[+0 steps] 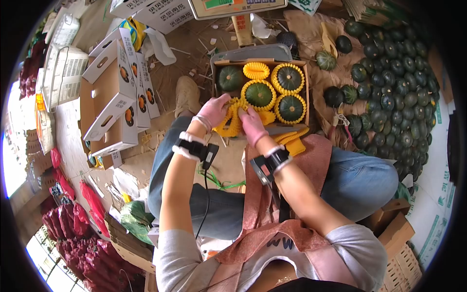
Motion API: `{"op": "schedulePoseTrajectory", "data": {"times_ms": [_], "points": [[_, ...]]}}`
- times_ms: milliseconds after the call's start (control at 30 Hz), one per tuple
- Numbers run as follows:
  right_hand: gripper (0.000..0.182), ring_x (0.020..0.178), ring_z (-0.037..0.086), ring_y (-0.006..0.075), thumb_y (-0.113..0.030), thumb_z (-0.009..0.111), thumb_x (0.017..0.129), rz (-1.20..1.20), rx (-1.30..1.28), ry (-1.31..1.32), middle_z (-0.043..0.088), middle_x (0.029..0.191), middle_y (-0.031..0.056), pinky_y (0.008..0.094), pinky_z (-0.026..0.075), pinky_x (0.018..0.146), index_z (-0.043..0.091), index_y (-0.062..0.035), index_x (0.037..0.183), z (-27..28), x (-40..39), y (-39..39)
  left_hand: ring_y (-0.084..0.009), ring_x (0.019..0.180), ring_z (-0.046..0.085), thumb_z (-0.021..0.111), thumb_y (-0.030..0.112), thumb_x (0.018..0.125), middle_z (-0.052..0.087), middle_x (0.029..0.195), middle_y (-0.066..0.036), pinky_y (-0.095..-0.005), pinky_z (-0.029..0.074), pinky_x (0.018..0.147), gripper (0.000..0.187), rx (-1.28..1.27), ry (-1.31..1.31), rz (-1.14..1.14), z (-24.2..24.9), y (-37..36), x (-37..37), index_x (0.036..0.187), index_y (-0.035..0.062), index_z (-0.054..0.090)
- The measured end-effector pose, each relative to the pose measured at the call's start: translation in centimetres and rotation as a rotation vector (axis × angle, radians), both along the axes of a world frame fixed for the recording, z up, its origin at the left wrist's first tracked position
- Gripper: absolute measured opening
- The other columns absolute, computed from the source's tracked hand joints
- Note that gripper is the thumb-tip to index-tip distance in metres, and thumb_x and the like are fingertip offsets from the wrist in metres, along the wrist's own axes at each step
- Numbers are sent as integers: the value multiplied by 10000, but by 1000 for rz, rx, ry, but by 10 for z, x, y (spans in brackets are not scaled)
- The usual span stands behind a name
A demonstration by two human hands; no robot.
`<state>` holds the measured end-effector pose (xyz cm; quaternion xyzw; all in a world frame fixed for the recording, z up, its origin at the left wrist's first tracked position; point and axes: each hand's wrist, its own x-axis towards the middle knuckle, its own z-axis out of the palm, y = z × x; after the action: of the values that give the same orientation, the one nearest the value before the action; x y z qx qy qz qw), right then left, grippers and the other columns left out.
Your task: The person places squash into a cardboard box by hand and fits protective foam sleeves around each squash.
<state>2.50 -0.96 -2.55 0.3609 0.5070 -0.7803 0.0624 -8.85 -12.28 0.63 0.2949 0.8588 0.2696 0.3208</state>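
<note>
My left hand [214, 111], in a pink glove, pinches the left side of a yellow foam net [232, 119] at the front left of an open cardboard box [307, 100]. My right hand [253, 127], also gloved in pink, has its fingers closed on the right side of the same net. Just beyond my hands sits a dark green squash [259, 95] ringed by yellow foam. Two more netted squashes, a far one [290, 78] and a near one [291, 108], fill the right side. A bare squash [230, 78] lies at the back left, beside an empty foam net [256, 70].
Folded yellow nets [292, 141] lie by the box's front right corner. A scale [233, 9] stands beyond the box. Heaped squashes [396, 97] cover the right floor. White cartons [114, 97] and plastic baskets [63, 73] stand at left.
</note>
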Motion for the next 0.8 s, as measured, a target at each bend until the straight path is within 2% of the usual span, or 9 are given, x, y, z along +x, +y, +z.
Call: {"op": "schedulePoseTrajectory", "data": {"times_ms": [33, 167, 200, 300, 333, 433, 633, 767, 800], "points": [[372, 987, 557, 242, -255, 504, 903, -53, -68, 7, 614, 1017, 127, 298, 410, 875, 506, 2, 1173, 17, -1, 5, -403, 913, 559, 508, 39, 835, 592, 992, -231, -417, 460, 787, 226, -32, 1, 4, 5, 4, -2, 1059, 44, 539], [301, 639, 569, 110, -298, 486, 926, 28, -45, -40, 581, 869, 40, 235, 479, 477, 498, -85, 1139, 105, 12, 45, -313, 802, 542, 575, 42, 842, 549, 863, -164, -335, 452, 734, 175, 402, 67, 89, 56, 31, 2, 1012, 10, 546], [293, 518, 510, 52, -329, 464, 933, 11, 26, 101, 553, 806, 2, 176, 380, 319, 480, -114, 1131, 88, 14, 51, -280, 823, 540, 585, 50, 841, 544, 878, -149, -320, 446, 746, 190, 446, 33, 136, 58, 41, 5, 1023, 10, 548], [324, 671, 604, 339, -324, 467, 932, 157, 743, 140, 588, 853, 162, 385, 499, 574, 467, -72, 1136, 24, 9, 81, -316, 811, 538, 617, 87, 834, 556, 854, -163, -339, 446, 725, 170, 496, 254, 119, 5, 65, 6, 985, 23, 572], [310, 831, 570, 426, -280, 514, 912, 112, 868, 245, 572, 915, 215, 425, 472, 721, 471, -55, 1121, 17, 5, 91, -315, 815, 521, 619, 91, 837, 567, 845, -149, -344, 440, 735, 155, 626, 80, 266, -14, 69, 8, 970, 29, 568], [214, 876, 576, 384, -182, 546, 895, 152, 922, 452, 584, 928, 198, 379, 480, 719, 506, -38, 1048, 21, -15, 117, -179, 700, 512, 609, 103, 862, 561, 761, -103, -279, 444, 655, 117, 648, 45, 362, -4, 83, 10, 932, 23, 559], [193, 721, 601, 330, -176, 621, 860, -55, 946, 382, 602, 802, 184, 326, 485, 637, 562, -30, 971, 6, -30, 117, -92, 683, 478, 596, 119, 884, 556, 750, -39, -226, 431, 624, 121, 664, -35, 628, -23, 83, 15, 930, 9, 576], [164, 698, 598, 351, -173, 617, 860, -88, 737, 336, 610, 800, 184, 347, 480, 607, 542, -43, 925, -13, -32, 117, -59, 711, 504, 599, 155, 891, 589, 782, -16, -222, 442, 624, 162, 965, -599, 971, -52, 75, 19, 950, 4, 582], [157, 698, 597, 364, -170, 611, 863, -100, 707, 321, 612, 808, 185, 358, 481, 602, 534, -46, 922, -19, -32, 116, -144, 716, 573, 593, 162, 889, 616, 806, -71, -274, 468, 627, 153, 977, -669, 1021, -59, 73, 18, 958, 25, 583]]}}
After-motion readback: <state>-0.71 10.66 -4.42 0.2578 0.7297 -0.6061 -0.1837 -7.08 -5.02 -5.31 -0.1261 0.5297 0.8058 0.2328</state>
